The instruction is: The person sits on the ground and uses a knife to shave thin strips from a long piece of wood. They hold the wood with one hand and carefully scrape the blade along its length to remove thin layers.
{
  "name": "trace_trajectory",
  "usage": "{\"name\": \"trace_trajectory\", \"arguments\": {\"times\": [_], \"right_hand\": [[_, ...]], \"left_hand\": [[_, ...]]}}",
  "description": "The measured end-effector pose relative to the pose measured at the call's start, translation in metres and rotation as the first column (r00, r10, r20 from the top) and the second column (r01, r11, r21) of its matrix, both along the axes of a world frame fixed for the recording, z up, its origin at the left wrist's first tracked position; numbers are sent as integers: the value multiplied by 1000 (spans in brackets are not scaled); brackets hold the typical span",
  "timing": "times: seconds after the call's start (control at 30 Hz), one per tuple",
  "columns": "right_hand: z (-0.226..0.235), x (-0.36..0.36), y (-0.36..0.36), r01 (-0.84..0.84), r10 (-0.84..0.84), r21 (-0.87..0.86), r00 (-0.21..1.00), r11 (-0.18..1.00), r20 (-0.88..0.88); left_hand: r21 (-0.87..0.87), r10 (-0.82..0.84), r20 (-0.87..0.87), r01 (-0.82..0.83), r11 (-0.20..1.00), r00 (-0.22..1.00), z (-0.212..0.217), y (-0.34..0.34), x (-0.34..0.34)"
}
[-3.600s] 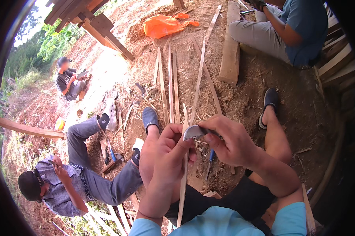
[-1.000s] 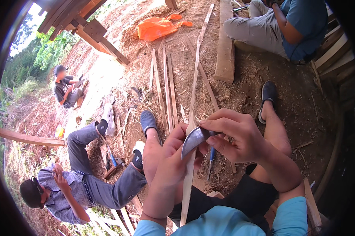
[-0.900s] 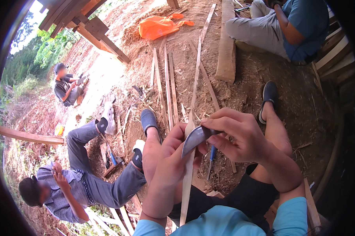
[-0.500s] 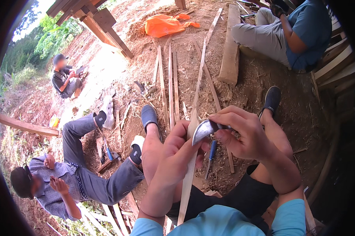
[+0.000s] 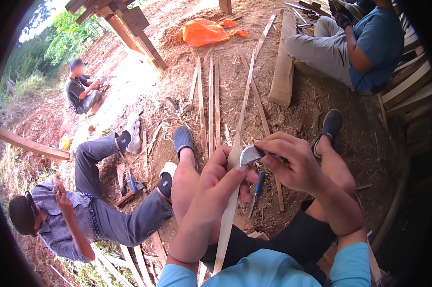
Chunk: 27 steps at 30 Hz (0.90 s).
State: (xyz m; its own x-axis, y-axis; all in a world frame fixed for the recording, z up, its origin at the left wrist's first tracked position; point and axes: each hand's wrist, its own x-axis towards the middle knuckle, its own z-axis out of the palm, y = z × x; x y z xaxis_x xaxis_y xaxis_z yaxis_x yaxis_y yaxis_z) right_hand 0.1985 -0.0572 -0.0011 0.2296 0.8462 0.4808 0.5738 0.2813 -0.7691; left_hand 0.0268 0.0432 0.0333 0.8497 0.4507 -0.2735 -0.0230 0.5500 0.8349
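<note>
Fingers [image 5: 292, 153] of right hand [image 5: 297, 165] clamp curved knife [image 5: 250, 154] on bamboo strip [image 5: 230, 201] gripped by left hand [image 5: 218, 184]; slip off grain could cut left thumb [image 5: 235, 173].

Pale, smooth wooden strip [image 5: 232, 201]; dull grey metal blade [image 5: 250, 154]; rough dirt ground [image 5: 302, 119].

1. Your knife blade [image 5: 250, 154] is curved grey steel; the wooden strip [image 5: 230, 210] you hold is pale tan.
2. Your sleeves [image 5: 350, 265] are light blue, your shorts [image 5: 292, 239] black.
3. A blue-handled tool [image 5: 257, 184] lies on the reddish-brown ground [image 5: 369, 143].
4. Far off sits a bright orange bag [image 5: 204, 32].
5. The person at near left wears a grey-blue shirt [image 5: 58, 225].
</note>
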Motion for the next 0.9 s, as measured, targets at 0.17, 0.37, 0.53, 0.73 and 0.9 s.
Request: {"name": "trace_trajectory", "arguments": {"times": [0.17,0.37,0.53,0.73,0.9], "right_hand": [[-14,0,-2,11,-11,-23,1000,1000,-20],[-17,12,-5,9,-12,-81,999,997,-33],[-18,24,-4,48,-53,-101,997,994,-49],[-7,27,-5,36,-35,7,998,999,-58],[-5,36,-6,87,-87,-21,996,996,-34]], "left_hand": [[83,6,-55,-2,997,998,-5,-3,1],[101,32,-156,-17,995,987,-4,-6,10],[223,76,-230,-23,975,970,-13,-7,24],[170,102,-148,-76,983,984,-14,-11,35],[228,72,-125,-42,973,990,-20,-17,37]]}}
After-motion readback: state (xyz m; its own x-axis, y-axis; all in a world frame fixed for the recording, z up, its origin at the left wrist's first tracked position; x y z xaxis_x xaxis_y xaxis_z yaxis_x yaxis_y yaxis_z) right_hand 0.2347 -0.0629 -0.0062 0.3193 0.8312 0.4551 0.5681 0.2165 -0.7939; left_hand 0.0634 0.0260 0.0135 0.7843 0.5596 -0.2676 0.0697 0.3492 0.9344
